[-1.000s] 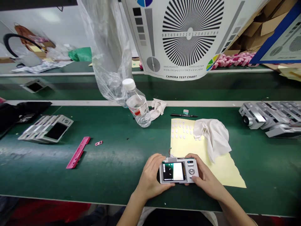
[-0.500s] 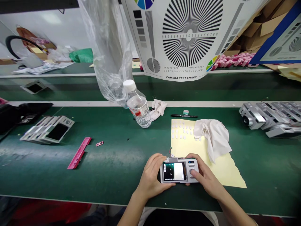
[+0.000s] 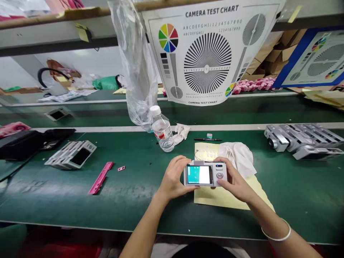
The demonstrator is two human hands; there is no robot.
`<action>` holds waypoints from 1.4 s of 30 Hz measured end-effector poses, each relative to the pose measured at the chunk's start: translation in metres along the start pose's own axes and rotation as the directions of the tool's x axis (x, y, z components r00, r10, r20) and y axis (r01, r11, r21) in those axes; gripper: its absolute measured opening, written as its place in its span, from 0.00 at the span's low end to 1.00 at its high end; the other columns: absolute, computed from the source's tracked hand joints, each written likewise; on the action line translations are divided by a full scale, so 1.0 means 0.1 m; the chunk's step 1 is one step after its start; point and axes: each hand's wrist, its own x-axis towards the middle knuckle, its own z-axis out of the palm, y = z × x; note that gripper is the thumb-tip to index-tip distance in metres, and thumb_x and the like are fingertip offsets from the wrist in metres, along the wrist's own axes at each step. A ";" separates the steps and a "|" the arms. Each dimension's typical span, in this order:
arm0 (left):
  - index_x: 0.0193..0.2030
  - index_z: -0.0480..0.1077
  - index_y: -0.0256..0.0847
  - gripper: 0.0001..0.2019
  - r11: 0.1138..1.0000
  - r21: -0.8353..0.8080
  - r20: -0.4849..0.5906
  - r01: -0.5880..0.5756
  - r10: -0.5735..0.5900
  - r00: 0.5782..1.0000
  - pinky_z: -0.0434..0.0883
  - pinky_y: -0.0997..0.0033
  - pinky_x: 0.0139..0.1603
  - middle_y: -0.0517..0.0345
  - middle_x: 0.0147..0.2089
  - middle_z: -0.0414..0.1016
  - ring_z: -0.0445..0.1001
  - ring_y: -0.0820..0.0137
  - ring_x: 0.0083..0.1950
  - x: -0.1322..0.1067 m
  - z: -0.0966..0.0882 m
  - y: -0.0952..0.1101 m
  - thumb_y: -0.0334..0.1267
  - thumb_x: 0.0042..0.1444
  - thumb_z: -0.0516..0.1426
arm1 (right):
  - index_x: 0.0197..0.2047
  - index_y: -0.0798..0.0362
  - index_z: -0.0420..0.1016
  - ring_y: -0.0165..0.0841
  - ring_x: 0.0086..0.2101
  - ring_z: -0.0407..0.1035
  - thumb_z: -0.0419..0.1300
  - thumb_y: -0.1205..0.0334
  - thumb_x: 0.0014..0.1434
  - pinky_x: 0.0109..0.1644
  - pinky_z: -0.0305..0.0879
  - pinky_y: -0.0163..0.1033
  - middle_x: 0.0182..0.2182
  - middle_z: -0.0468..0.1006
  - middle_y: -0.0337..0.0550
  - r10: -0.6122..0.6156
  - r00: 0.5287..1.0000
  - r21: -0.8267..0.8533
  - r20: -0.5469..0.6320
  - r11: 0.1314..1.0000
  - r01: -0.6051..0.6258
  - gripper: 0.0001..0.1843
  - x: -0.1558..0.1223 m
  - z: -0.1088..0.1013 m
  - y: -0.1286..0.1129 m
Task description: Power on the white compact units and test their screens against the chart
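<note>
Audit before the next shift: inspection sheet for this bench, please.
Surface: green bench mat, yellow sheet on it.
Job's things: silver camera, screen lit, held above the yellow sheet.
Grips: left hand and right hand both hold the camera.
Clutter: white cloth, water bottle, pink strip, camera rows.
Cables: thin wire on the sheet.
Surroundings: camera test chart, hanging plastic bag, cardboard boxes.
</note>
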 end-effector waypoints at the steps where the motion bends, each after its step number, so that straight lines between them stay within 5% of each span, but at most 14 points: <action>1: 0.55 0.63 0.37 0.32 1.000 0.005 -0.009 -0.015 0.015 1.000 0.75 0.52 0.52 0.44 0.47 0.76 0.74 0.55 0.52 0.05 0.02 -0.04 0.55 0.49 0.64 | 0.52 0.44 0.56 0.37 0.40 0.71 0.65 0.60 0.51 0.37 0.77 0.42 0.45 0.70 0.44 -0.013 1.000 -0.015 -0.003 1.000 0.013 0.29 0.05 -0.02 -0.02; 7: 0.54 0.64 0.36 0.29 1.000 0.017 0.002 -0.018 0.018 1.000 0.77 0.53 0.48 0.45 0.44 0.77 0.76 0.56 0.47 -0.03 0.21 -0.17 0.51 0.50 0.64 | 0.55 0.46 0.56 0.39 0.43 0.72 0.64 0.59 0.52 0.45 0.75 0.46 0.46 0.71 0.46 0.021 0.999 -0.030 0.046 0.999 -0.020 0.30 0.19 -0.12 0.19; 15: 0.55 0.65 0.36 0.30 1.000 0.007 0.064 0.031 -0.031 0.997 0.76 0.52 0.49 0.45 0.45 0.77 0.75 0.55 0.48 -0.12 0.18 -0.15 0.52 0.50 0.64 | 0.58 0.46 0.57 0.39 0.45 0.73 0.59 0.49 0.58 0.45 0.73 0.43 0.50 0.72 0.49 0.110 0.983 0.021 0.149 0.993 -0.115 0.28 0.19 -0.23 0.33; 27: 0.53 0.64 0.36 0.25 1.000 0.020 0.103 0.021 -0.023 0.994 0.76 0.54 0.47 0.45 0.43 0.77 0.76 0.57 0.46 -0.08 0.16 -0.09 0.48 0.53 0.63 | 0.56 0.47 0.57 0.45 0.52 0.66 0.63 0.61 0.50 0.56 0.64 0.51 0.54 0.67 0.51 0.102 0.994 -0.188 0.036 0.978 -0.093 0.31 0.13 -0.13 0.27; 35: 0.52 0.65 0.35 0.28 0.999 0.025 0.122 0.039 -0.041 0.992 0.76 0.52 0.48 0.44 0.43 0.77 0.76 0.55 0.47 -0.11 0.17 -0.11 0.51 0.51 0.64 | 0.59 0.49 0.56 0.47 0.53 0.65 0.62 0.54 0.53 0.58 0.62 0.53 0.56 0.66 0.53 0.074 0.996 -0.185 0.054 0.981 -0.063 0.32 0.15 -0.18 0.31; 42: 0.52 0.65 0.35 0.28 0.999 0.022 0.121 0.049 -0.052 0.991 0.76 0.53 0.48 0.44 0.43 0.77 0.76 0.55 0.46 -0.12 0.18 -0.13 0.52 0.51 0.64 | 0.62 0.48 0.55 0.43 0.50 0.71 0.54 0.45 0.61 0.49 0.71 0.48 0.53 0.71 0.52 0.092 0.989 -0.093 0.118 0.992 -0.081 0.30 0.16 -0.21 0.30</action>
